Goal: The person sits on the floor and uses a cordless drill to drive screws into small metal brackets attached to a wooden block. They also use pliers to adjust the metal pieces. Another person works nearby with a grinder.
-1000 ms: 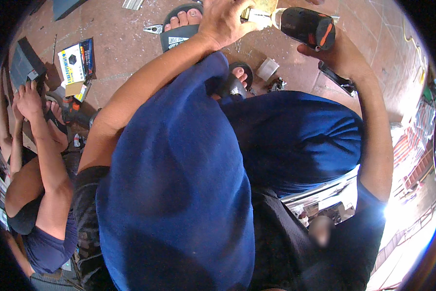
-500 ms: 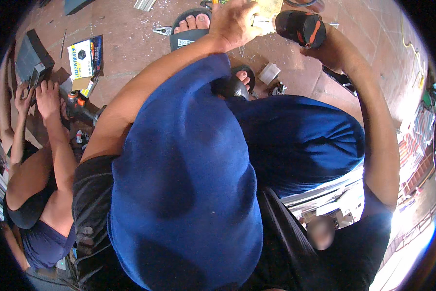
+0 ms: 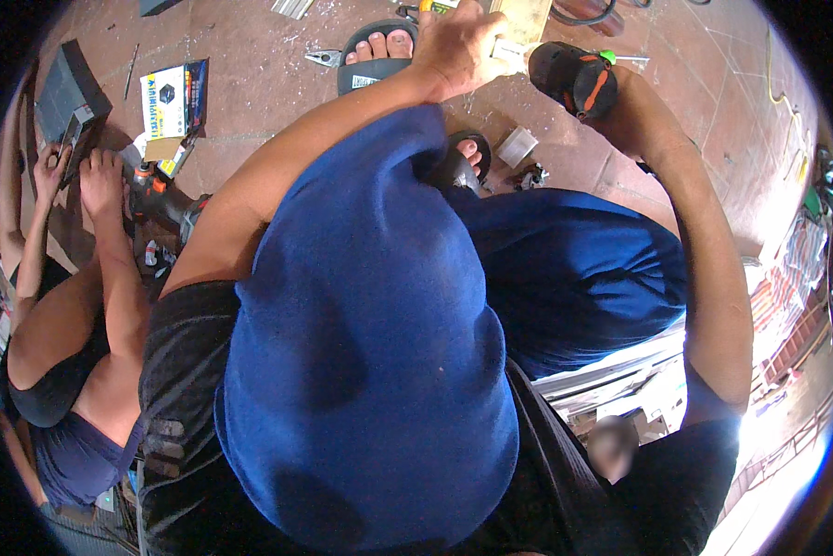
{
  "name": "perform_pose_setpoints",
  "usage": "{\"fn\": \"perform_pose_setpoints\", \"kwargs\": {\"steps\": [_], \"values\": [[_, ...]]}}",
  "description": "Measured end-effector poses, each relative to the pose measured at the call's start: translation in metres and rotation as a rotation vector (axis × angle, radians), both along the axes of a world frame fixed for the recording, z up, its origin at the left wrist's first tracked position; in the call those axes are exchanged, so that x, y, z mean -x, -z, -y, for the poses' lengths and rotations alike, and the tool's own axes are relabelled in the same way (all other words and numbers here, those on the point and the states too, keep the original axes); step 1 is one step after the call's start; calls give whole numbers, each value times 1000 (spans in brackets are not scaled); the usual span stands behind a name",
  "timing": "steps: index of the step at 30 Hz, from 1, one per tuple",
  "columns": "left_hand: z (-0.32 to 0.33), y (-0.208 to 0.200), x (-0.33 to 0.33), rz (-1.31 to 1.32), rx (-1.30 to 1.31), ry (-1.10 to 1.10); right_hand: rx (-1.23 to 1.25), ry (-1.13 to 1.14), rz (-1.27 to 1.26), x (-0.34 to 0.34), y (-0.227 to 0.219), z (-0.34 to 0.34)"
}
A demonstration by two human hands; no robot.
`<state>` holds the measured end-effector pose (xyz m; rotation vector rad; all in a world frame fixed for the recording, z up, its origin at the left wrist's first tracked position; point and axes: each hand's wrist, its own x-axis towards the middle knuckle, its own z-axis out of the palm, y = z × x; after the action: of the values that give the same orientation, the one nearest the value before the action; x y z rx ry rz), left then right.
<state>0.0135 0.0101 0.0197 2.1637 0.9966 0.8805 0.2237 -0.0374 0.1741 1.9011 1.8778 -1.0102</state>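
My right hand [image 3: 626,119] is wrapped round the grip of a black and orange power drill [image 3: 569,79], whose front end points left toward my left hand. The fingers of my left hand [image 3: 461,51] are bent over a small pale piece [image 3: 506,50] just ahead of the drill. A light wooden block [image 3: 526,18] lies against that piece at the top edge. The drill's bit is hard to make out, and the undersides of the left fingers are hidden.
Pliers [image 3: 324,58] lie left of my sandalled foot [image 3: 379,51]. A clear plastic box [image 3: 517,146] sits between my feet and the right knee. At left another person's hands [image 3: 100,185] hold a dark box [image 3: 72,88]; near them lie a yellow-white carton [image 3: 164,102] and another drill [image 3: 157,199].
The whole view has shifted slightly. The drill and my right hand have come a little nearer to me, and a green piece behind the drill now shows. My left hand stays by the wooden block.
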Motion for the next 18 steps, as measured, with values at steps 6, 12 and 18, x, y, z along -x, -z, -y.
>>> {"fn": "perform_pose_setpoints", "kwargs": {"steps": [6, 12, 18], "values": [[-1, 3, -2, 58, 85, 38, 56, -2, 26, -1, -1, -5], [0, 11, -5, 133, 133, 8, 22, -36, 2, 5, -7, -11], [2, 20, -11, 268, 165, -44, 20, -40, 25, 8, -10, -12]]}}
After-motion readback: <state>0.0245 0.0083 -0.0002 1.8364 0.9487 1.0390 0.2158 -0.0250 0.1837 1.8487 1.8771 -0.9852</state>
